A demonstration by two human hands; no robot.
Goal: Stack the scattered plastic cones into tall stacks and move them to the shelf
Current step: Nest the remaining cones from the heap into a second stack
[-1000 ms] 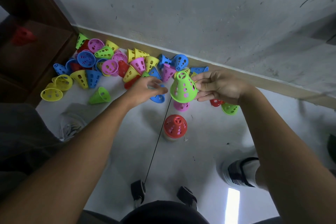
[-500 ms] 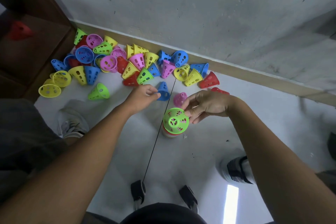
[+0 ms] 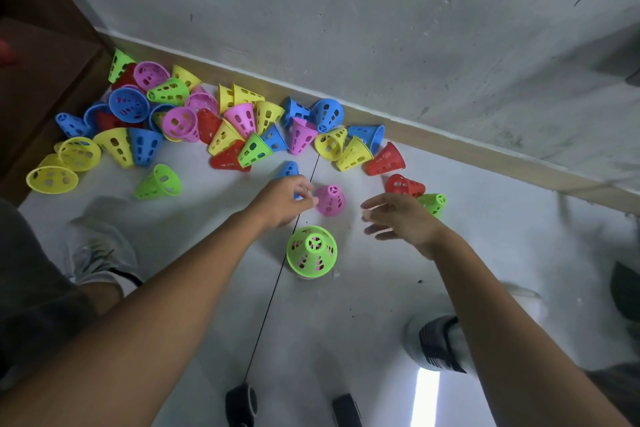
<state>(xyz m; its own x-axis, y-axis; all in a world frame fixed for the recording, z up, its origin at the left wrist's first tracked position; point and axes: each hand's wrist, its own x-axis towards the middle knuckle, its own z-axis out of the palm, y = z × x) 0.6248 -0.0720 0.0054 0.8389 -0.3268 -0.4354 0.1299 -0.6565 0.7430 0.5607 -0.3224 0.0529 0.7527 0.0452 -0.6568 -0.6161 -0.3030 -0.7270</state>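
Hiding a blue cone (image 3: 288,169), left hand (image 3: 282,201), right hand (image 3: 398,217) blurred

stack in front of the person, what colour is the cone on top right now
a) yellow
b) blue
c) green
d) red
c: the top cone of the stack is green, standing upright on the floor between the left hand and the right hand, with neither hand touching it.
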